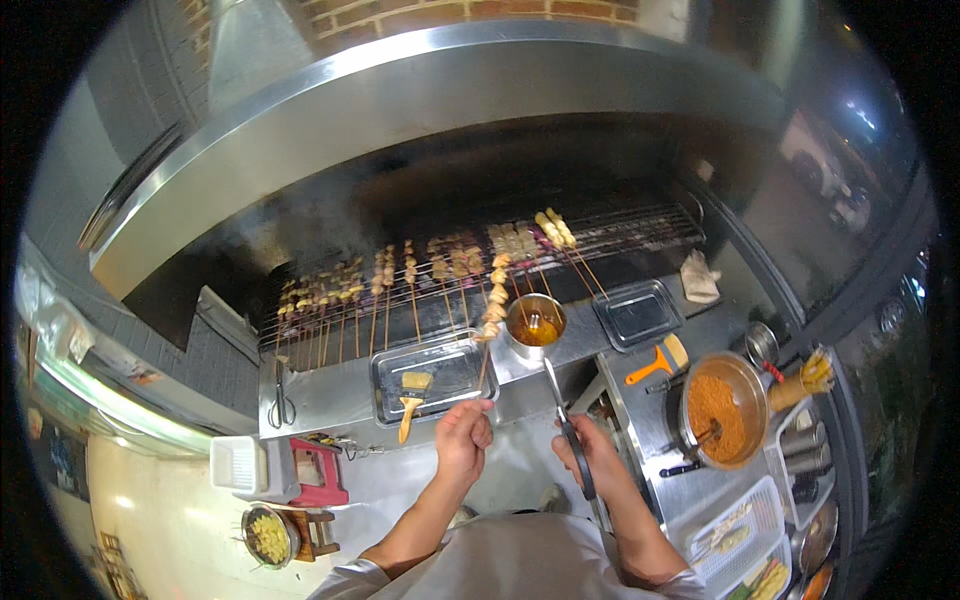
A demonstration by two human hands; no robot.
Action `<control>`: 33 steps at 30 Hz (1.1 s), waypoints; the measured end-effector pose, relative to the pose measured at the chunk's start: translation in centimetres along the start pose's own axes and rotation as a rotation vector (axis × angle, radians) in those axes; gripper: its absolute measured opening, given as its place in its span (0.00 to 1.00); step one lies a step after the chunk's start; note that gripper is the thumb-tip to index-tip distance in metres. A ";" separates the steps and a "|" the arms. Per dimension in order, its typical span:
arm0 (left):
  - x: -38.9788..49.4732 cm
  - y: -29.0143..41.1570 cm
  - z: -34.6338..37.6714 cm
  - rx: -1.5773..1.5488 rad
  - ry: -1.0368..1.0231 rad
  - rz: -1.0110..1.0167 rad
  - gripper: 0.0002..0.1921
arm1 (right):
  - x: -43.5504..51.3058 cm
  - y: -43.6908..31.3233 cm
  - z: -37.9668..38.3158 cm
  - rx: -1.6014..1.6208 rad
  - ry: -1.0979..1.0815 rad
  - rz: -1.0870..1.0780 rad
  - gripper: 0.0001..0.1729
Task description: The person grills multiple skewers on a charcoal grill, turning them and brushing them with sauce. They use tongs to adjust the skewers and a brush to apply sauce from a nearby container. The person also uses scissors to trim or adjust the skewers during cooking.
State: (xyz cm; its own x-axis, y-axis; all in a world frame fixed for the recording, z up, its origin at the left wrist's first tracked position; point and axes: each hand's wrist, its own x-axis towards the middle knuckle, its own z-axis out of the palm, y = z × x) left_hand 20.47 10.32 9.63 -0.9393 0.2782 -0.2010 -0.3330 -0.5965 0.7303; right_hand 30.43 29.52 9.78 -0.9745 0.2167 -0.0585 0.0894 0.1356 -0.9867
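Observation:
My left hand point(463, 442) grips the lower end of a skewer point(495, 298) threaded with browned, folded pieces of food, which stands upright just left of the saucepan. In my right hand point(592, 454) is the black handle of a small steel saucepan point(536, 321) with orange-brown liquid in it. The pan is at the front ledge of a charcoal grill point(637, 232). Two pale skewers point(555, 229) and several darker meat skewers point(457, 255) lie across its bars. Below the raised skewer, a black tray point(382, 390) holds a wooden-handled basting brush point(411, 401).
On the right counter are another black tray point(641, 315), an orange-handled brush point(658, 361), a white glove point(699, 277), a pot of reddish seasoning point(724, 409) and a knife point(681, 470). Scissors point(282, 405) lie at the left. A steel hood point(450, 71) overhangs the grill.

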 end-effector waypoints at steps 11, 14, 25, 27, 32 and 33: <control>14.7 10.7 -8.3 0.701 0.307 0.305 0.11 | 0.4 0.9 -2.5 0.206 -0.113 0.205 0.18; 18.9 10.6 -12.6 0.893 0.434 0.397 0.12 | 0.6 1.1 -2.7 0.319 -0.143 0.163 0.16; 19.3 11.9 -8.6 1.725 0.527 0.267 0.16 | 0.5 2.5 -5.2 0.358 -0.165 0.100 0.12; 17.5 11.5 -7.8 1.519 0.490 0.469 0.17 | 0.7 3.2 -5.3 0.623 -0.131 0.325 0.15; 11.2 4.1 -9.0 0.588 0.426 0.470 0.12 | 0.4 1.8 -4.2 0.509 -0.113 0.214 0.20; 9.7 2.5 -8.3 0.432 0.469 0.270 0.10 | 0.2 1.7 -4.0 0.489 -0.104 0.197 0.20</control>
State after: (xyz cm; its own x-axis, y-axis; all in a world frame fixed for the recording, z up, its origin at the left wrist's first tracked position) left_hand 9.78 5.29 4.11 -0.9537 -0.2511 -0.1655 -0.1108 -0.2183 0.9696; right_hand 31.26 33.69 8.75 -0.9665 0.0922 -0.2396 0.1902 -0.3697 -0.9095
